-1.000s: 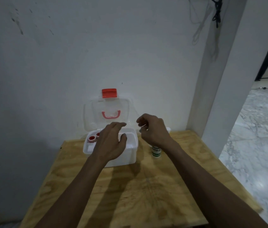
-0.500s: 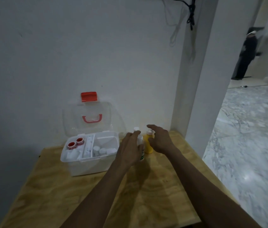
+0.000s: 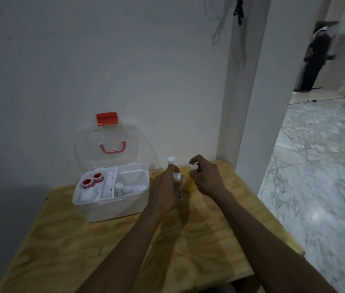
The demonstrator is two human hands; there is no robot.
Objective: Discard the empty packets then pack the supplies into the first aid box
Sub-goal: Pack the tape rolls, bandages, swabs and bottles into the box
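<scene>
Two bottles are now in my grasp in the head view. My left hand has left the white plastic first aid box with the clear raised lid and wraps its fingers round a white-capped bottle; my right hand pinches the white cap of the small yellow bottle, both standing on the plywood table just right of the box. Half a second ago the fingers were only closing in. Red tape rolls already sit in the tray, so packing seems well along.

Dim white wall, wooden table, marble floor.
</scene>
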